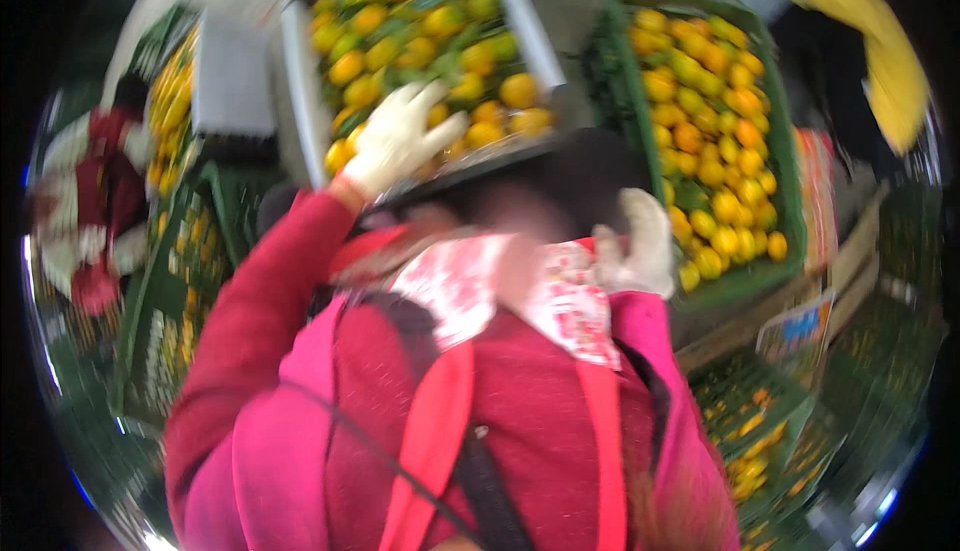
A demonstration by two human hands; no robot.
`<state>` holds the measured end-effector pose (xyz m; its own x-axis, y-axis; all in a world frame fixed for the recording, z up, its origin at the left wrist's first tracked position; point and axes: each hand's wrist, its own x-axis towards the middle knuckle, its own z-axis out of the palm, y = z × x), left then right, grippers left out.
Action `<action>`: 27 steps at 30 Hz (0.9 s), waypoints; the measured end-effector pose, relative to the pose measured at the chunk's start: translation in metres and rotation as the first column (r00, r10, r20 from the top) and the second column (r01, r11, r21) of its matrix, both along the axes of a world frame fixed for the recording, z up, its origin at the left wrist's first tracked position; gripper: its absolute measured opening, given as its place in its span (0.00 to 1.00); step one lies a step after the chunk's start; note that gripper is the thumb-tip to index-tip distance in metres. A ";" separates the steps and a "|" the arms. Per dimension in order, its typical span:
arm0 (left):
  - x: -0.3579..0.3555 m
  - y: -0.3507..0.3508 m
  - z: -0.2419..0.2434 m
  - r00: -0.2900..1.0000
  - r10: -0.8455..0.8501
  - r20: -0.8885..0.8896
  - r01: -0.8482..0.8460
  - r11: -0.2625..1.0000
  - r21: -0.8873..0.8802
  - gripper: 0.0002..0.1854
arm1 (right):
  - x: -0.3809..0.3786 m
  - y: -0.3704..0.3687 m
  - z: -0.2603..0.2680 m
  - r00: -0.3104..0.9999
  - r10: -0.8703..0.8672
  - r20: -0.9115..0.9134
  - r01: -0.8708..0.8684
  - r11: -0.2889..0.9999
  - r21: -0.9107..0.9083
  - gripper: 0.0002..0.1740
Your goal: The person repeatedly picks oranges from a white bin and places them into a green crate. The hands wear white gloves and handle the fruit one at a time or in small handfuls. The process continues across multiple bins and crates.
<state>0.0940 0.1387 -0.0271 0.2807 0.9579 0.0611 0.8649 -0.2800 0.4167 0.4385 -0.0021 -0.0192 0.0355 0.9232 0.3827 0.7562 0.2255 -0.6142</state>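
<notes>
My left hand [401,135], in a pale work glove, lies with its fingers spread over the near left part of the citrus fruit [442,20] in a lined box [298,93]. Green leaves are mixed among these orange and yellow-green fruits. Gloved as well, my right hand [637,247] is raised beside the near left side of a green plastic crate [787,176] of citrus fruit [705,78]. Its thumb stands apart from the fingers, and no fruit shows in it. The picture is blurred.
More green crates [142,326] with fruit stand at the left, near a grey box [234,75]. Another person [112,183] is at the far left. At the right lie a yellow cloth [862,33] and wooden boards [855,251]. Further fruit crates [757,431] are at the lower right.
</notes>
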 end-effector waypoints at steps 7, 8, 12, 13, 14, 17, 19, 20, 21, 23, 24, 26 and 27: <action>0.005 -0.007 0.005 0.987 0.037 -0.159 -0.057 0.991 -0.120 0.37 | 0.030 0.027 -0.001 0.997 -0.070 0.032 0.071 0.997 -0.027 0.27; 0.006 -0.007 0.006 0.989 0.032 -0.142 -0.051 0.990 -0.130 0.37 | 0.048 0.034 -0.004 0.984 -0.164 0.067 0.165 0.986 -0.009 0.25; 0.007 -0.004 0.012 0.987 0.015 -0.157 -0.046 0.979 -0.198 0.36 | 0.134 0.097 -0.027 0.840 -0.541 0.042 0.540 0.825 -0.168 0.24; 0.007 -0.003 0.013 0.988 0.020 -0.152 -0.051 0.978 -0.201 0.35 | 0.152 0.116 -0.033 0.816 -0.575 0.055 0.572 0.788 -0.228 0.26; 0.008 -0.003 0.014 0.991 0.012 -0.134 -0.040 0.979 -0.202 0.34 | 0.169 0.134 -0.038 0.811 -0.574 0.111 0.585 0.789 -0.187 0.28; 0.004 0.000 0.018 0.997 -0.049 -0.066 0.039 0.989 -0.141 0.26 | 0.202 0.191 -0.044 0.757 -0.584 0.293 0.629 0.772 -0.089 0.36; -0.002 0.002 0.022 0.994 -0.097 -0.042 0.088 0.980 -0.181 0.20 | 0.211 0.221 -0.042 0.747 -0.483 0.458 0.548 0.836 -0.012 0.38; -0.004 0.005 0.023 0.994 -0.108 -0.032 0.099 0.976 -0.194 0.16 | 0.214 0.237 -0.039 0.702 -0.384 0.600 0.544 0.833 -0.103 0.39; -0.006 0.003 0.024 0.999 -0.052 -0.001 0.050 0.970 -0.240 0.16 | 0.212 0.247 -0.039 0.683 -0.328 0.653 0.555 0.814 -0.171 0.39; -0.009 0.007 0.023 0.999 -0.029 0.019 0.033 0.958 -0.285 0.18 | 0.211 0.262 -0.034 0.711 -0.367 0.600 0.635 0.702 -0.322 0.38; -0.009 0.008 0.022 1.000 0.006 0.018 0.000 0.960 -0.279 0.19 | 0.210 0.267 -0.031 0.672 -0.350 0.653 0.682 0.637 -0.360 0.41; -0.010 0.007 0.020 0.998 0.067 0.012 -0.060 0.952 -0.300 0.20 | 0.207 0.266 -0.021 0.656 -0.265 0.707 0.672 0.632 -0.386 0.43; -0.009 0.006 0.019 0.992 0.126 0.017 -0.116 0.956 -0.271 0.22 | 0.203 0.262 -0.014 0.660 -0.221 0.718 0.650 0.648 -0.398 0.43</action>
